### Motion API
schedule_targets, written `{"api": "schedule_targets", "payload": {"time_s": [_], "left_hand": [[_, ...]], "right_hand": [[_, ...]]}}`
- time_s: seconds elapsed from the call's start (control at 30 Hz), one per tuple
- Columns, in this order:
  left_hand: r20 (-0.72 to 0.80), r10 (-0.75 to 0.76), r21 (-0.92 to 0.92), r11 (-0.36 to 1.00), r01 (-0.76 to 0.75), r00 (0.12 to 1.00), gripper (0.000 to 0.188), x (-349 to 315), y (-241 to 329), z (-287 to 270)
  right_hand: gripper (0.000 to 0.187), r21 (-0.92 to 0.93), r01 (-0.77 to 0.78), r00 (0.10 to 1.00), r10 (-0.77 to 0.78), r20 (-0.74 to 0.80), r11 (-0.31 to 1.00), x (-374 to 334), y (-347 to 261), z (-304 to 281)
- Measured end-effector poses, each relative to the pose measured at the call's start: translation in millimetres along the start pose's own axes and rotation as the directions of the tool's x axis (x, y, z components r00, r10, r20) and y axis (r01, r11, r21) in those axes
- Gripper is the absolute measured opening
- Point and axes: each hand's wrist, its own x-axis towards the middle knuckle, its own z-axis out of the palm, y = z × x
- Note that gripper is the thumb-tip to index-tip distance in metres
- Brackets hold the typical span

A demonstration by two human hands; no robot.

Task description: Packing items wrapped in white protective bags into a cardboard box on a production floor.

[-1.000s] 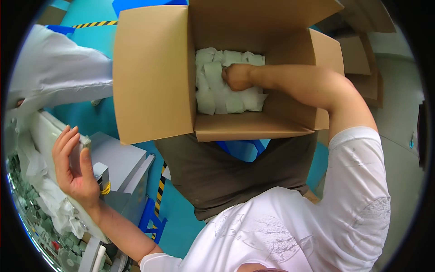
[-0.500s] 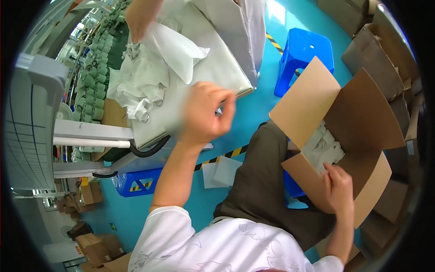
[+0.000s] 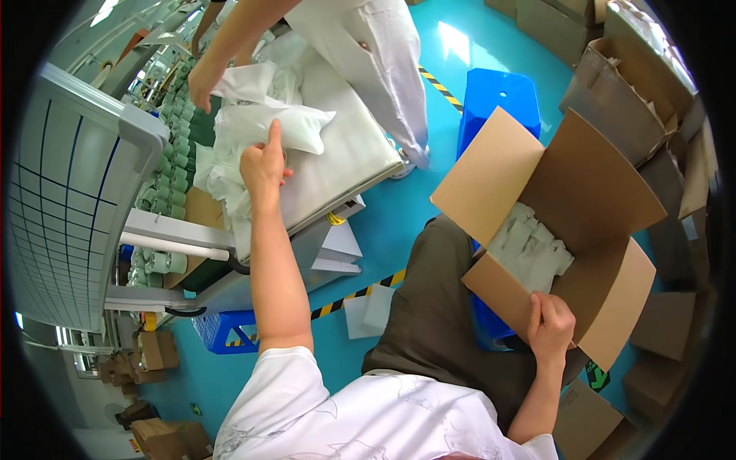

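Note:
My left hand (image 3: pixel 264 162) reaches over the table at the upper left. Its index finger is stretched out and its thumb stands apart, at the near edge of a puffy white plastic bag (image 3: pixel 307 126). Whether it touches the bag is hard to tell. More crumpled white bags (image 3: pixel 218 170) lie beside it. On my right, an open cardboard box (image 3: pixel 606 180) stands on a blue stool, with several white wrapped bundles (image 3: pixel 529 244) inside. The fingers of my right hand (image 3: pixel 550 326) are curled over the box's near rim.
A co-worker's hand (image 3: pixel 203 86) hangs over the far bags. The table (image 3: pixel 345 165) has a pale top, and rows of green cylindrical parts (image 3: pixel 172 172) stand beyond it. A blue stool (image 3: pixel 498 96) is behind the box. More cartons (image 3: pixel 617 84) line the right side.
My left hand has swung forward and left from near the table corner to the white bags. My right hand has come down onto the box rim. The co-worker's hand has left the bag.

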Motion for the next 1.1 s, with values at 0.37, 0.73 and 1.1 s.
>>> {"api": "schedule_targets", "payload": {"time_s": [0.37, 0.73, 1.1], "left_hand": [[0.281, 0.091, -0.515, 0.854, 0.070, 0.955, 0.047, 125, -39, 44], [-0.194, 0.074, -0.209, 0.971, -0.115, 0.978, 0.043, 102, -14, -25], [0.127, 0.740, -0.702, 0.537, -0.467, 0.661, 0.039, -132, 51, 74]], "right_hand": [[0.006, -0.108, -0.021, 0.998, 0.014, -0.069, 0.994, -7, 6, 3], [0.012, -0.061, -0.042, 0.996, 0.037, -0.079, 0.997, -13, 14, 0], [0.035, 0.281, 0.265, 0.955, -0.210, -0.212, 0.922, 95, -12, -77]]}}
